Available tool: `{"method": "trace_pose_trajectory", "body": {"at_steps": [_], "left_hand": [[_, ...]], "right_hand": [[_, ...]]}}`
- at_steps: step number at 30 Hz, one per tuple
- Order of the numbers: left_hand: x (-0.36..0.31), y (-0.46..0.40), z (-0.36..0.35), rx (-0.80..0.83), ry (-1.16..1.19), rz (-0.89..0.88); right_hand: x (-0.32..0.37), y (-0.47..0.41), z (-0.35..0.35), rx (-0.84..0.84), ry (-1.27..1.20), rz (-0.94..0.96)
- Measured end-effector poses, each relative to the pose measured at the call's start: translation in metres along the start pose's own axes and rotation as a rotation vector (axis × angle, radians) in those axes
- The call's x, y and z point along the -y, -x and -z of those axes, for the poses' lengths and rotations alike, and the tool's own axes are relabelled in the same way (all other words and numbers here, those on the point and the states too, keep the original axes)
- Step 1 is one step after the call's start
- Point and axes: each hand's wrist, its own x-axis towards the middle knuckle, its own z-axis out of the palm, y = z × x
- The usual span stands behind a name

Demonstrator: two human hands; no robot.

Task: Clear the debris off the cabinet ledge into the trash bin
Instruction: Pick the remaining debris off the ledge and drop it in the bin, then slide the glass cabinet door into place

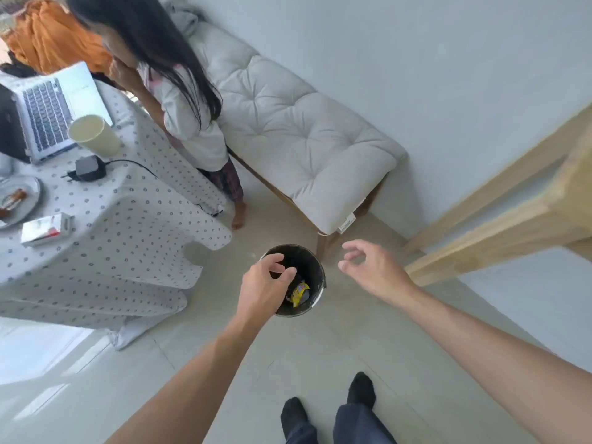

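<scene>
A small round trash bin [315, 270] with a black liner stands on the pale tiled floor in the middle of the head view. A yellow wrapper [300, 291] lies inside it. My left hand [264, 285] hovers over the bin's left rim, fingers curled and apart, with nothing visible in it. My right hand [371, 270] is just right of the bin, fingers spread and empty. The light wooden cabinet ledge [512, 219] runs along the right side.
A person [179, 91] stands at the back left, between a cloth-covered table [105, 219] with a laptop [48, 113], a cup and a plate, and a cushioned bench [304, 139] by the wall. My feet [330, 408] stand on the floor below the bin.
</scene>
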Motion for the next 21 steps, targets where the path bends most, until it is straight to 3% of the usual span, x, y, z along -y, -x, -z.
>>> {"method": "trace_pose_trajectory", "body": {"at_steps": [10, 21], "left_hand": [[-0.165, 0.119, 0.050, 0.117, -0.057, -0.372], [-0.311, 0.200, -0.001, 0.385, -0.145, -0.763]], "right_hand": [[0.055, 0.179, 0.141, -0.409, -0.282, -0.029], [-0.008, 0.331, 0.242, -0.921, -0.450, -0.149]]}}
